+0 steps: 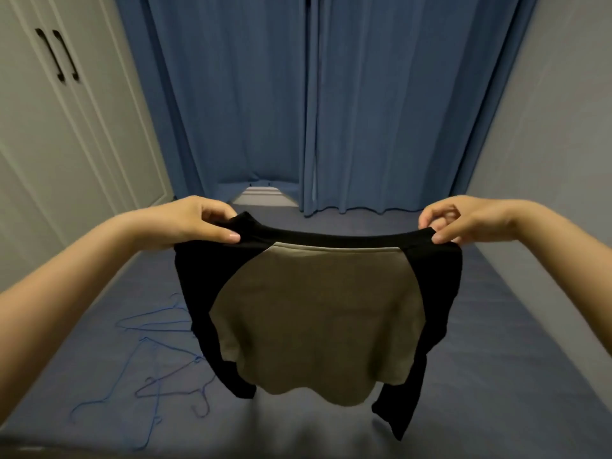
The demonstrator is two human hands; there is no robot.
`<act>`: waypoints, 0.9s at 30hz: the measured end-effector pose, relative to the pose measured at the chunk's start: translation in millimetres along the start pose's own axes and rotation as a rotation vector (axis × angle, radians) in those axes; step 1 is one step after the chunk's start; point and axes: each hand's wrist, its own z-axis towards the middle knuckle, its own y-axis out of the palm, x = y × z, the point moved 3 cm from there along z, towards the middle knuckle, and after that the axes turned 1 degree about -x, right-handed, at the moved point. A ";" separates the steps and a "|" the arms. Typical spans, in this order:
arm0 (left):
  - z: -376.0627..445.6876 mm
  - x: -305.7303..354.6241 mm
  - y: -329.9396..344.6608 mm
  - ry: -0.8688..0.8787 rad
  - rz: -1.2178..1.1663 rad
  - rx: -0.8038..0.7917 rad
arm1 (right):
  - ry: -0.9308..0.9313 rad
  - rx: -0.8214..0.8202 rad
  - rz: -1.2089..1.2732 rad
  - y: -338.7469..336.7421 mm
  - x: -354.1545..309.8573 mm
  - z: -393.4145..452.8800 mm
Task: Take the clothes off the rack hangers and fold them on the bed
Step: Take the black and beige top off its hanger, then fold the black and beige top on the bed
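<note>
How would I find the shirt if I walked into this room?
Look at the big blue bed in front of the blue curtains. Above it, the left hand and right hand pinch the shirt by its shoulders. It is tan with black sleeves, unlike the thin blue hangers lying nearby.

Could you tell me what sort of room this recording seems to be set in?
Most likely a bedroom: a bed with a blue sheet fills the floor space, a white wardrobe stands to its left, and long blue curtains hang at the far end.
</note>
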 end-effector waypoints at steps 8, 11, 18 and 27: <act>63.7 -39.0 -11.4 -0.133 -0.163 -0.169 | 0.052 -0.029 0.036 -30.5 15.0 49.3; 111.9 -68.1 -9.1 -0.259 -0.145 -0.148 | 0.138 0.017 -0.019 -49.5 34.8 90.0; 246.5 -152.3 14.5 -0.452 -0.073 -0.051 | 0.420 0.038 -0.204 -98.1 117.6 221.5; 396.8 -325.9 106.1 -0.557 -0.021 0.166 | 0.448 0.472 -0.289 -81.4 285.7 377.1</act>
